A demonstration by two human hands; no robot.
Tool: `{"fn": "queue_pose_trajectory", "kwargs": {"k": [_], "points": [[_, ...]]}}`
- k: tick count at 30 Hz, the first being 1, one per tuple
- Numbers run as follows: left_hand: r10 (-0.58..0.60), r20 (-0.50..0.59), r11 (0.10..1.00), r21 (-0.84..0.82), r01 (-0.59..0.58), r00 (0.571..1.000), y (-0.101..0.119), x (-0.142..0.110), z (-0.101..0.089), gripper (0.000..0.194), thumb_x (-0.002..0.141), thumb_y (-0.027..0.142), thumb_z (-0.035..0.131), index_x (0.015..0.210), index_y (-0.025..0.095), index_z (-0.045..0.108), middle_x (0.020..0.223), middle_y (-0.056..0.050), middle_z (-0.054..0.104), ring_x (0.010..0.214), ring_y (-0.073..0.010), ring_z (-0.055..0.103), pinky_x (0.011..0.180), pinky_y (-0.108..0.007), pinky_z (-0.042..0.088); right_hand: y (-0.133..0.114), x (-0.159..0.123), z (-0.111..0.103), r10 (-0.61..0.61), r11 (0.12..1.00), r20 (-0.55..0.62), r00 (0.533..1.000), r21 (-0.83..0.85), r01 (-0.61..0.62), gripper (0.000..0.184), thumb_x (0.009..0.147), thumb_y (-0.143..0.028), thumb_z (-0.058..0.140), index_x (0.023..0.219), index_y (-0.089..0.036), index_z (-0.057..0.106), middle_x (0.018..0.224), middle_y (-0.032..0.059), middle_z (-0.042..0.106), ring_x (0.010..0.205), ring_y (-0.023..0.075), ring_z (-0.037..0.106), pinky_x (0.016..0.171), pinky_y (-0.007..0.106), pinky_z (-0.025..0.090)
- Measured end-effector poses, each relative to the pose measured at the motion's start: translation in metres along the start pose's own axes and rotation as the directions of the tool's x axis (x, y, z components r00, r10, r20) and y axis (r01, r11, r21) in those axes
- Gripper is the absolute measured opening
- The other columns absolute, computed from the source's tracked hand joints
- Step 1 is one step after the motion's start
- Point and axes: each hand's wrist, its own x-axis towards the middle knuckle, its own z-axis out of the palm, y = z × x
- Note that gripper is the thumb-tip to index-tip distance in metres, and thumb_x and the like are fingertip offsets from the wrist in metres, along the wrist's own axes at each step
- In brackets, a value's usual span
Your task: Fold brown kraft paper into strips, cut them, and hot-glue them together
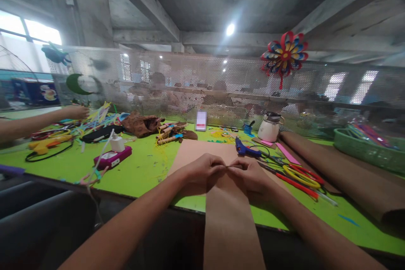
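Note:
A long strip of brown paper (pixel 229 223) runs from between my hands over the front edge of the table and down toward me. My left hand (pixel 207 166) is closed, pinching the strip's far edge between thumb and fingers. Close beside it, my right hand (pixel 249 171) pinches the same edge, with the fingertips of both hands nearly touching. Under the hands lies a larger light-brown sheet (pixel 193 149), flat on the green tabletop. Just beyond my right hand rests a blue glue gun (pixel 248 148).
Right of my hands are red-handled and yellow-handled tools (pixel 300 177), a brown roll (pixel 341 168) and a green basket (pixel 367 145). A white kettle (pixel 268 128) stands behind. Leftward sit a purple power strip (pixel 113 157), a yellow glue gun (pixel 47 144) and another person's hand (pixel 76 112).

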Motion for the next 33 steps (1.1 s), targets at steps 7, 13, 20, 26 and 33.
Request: {"fn": "queue_pose_trajectory", "kwargs": {"k": [7, 13, 20, 26, 33], "points": [[0.093, -0.091, 0.987, 0.142, -0.079, 0.992, 0.004, -0.008, 0.007, 0.03, 0.091, 0.031, 0.043, 0.092, 0.012, 0.066, 0.083, -0.006, 0.067, 0.071, -0.0132, 0.053, 0.065, -0.022, 0.038, 0.014, 0.002, 0.005, 0.043, 0.948, -0.037, 0.998, 0.317, -0.029, 0.027, 0.064, -0.036, 0.077, 0.069, -0.014, 0.064, 0.063, 0.0009, 0.06, 0.058, 0.0117, 0.051, 0.055, 0.025, 0.039], [0.137, -0.09, 0.966, 0.234, -0.113, 0.986, 0.007, -0.009, 0.006, 0.028, 0.091, 0.027, 0.043, 0.094, 0.012, 0.067, 0.086, -0.008, 0.068, 0.072, -0.0134, 0.055, 0.067, -0.023, 0.039, 0.006, 0.002, -0.002, 0.046, 0.956, 0.038, 0.998, 0.29, -0.055, 0.031, 0.063, -0.04, 0.078, 0.076, -0.013, 0.069, 0.071, 0.0038, 0.065, 0.064, 0.0146, 0.057, 0.06, 0.027, 0.045], [0.11, -0.076, 0.972, 0.218, -0.091, 0.991, 0.0, -0.002, 0.005, 0.028, 0.09, 0.027, 0.043, 0.096, 0.013, 0.067, 0.088, -0.008, 0.069, 0.073, -0.0137, 0.056, 0.068, -0.024, 0.039, 0.01, 0.003, -0.003, -0.023, 0.997, -0.072, 0.997, 0.077, 0.028, 0.028, 0.073, -0.042, 0.069, 0.067, -0.015, 0.072, 0.067, 0.0063, 0.069, 0.063, 0.0178, 0.059, 0.059, 0.028, 0.045], [0.006, -0.053, 0.957, 0.291, 0.01, 0.999, -0.003, -0.004, 0.001, 0.04, 0.092, 0.04, 0.039, 0.084, 0.012, 0.066, 0.076, -0.006, 0.065, 0.064, -0.013, 0.05, 0.059, -0.023, 0.033, 0.005, 0.002, -0.006, -0.034, 0.997, -0.11, 0.993, -0.068, 0.027, 0.031, 0.078, -0.042, 0.062, 0.068, -0.014, 0.072, 0.065, 0.0052, 0.068, 0.061, 0.0173, 0.058, 0.055, 0.025, 0.041], [0.088, -0.044, 0.942, 0.329, -0.068, 0.995, -0.007, 0.0, -0.003, 0.033, 0.091, 0.038, 0.042, 0.083, 0.014, 0.064, 0.077, -0.005, 0.064, 0.068, -0.013, 0.051, 0.062, -0.021, 0.034, 0.005, 0.005, -0.014, -0.037, 0.993, -0.038, 0.999, -0.115, 0.033, 0.037, 0.079, -0.047, 0.058, 0.065, -0.014, 0.065, 0.054, -0.0021, 0.052, 0.049, 0.0096, 0.042, 0.045, 0.021, 0.031]]}}
